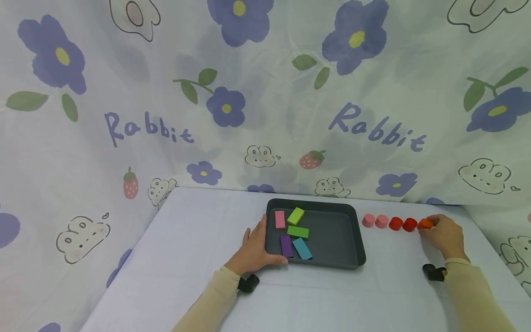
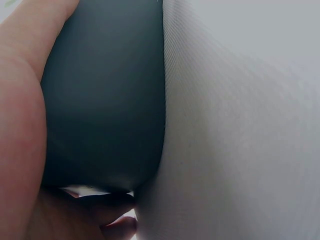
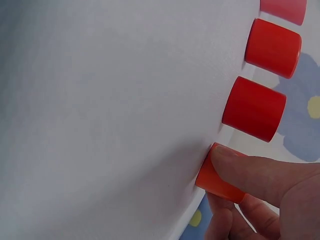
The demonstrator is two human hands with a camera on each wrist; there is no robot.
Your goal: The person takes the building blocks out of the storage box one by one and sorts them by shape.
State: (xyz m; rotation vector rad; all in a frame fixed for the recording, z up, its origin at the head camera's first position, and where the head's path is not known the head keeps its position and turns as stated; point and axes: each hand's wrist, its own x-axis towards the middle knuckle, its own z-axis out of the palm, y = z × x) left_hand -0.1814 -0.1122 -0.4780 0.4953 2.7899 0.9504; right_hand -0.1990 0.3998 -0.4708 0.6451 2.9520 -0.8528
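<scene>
My left hand rests against the front left corner of a dark grey rectangular tray, its fingers along the left side and the thumb at the front edge. Inside the tray's left half lie a pink block, two green blocks, a purple block and a blue block. To the right of the tray, my right hand pinches an orange cylinder, which stands on the table at the right end of a row. Beside it are two red cylinders and two pink cylinders.
A white cloth covers the table. Behind it hangs a patterned curtain with flowers and rabbits. Each wrist carries a small black device, such as the one at the right wrist.
</scene>
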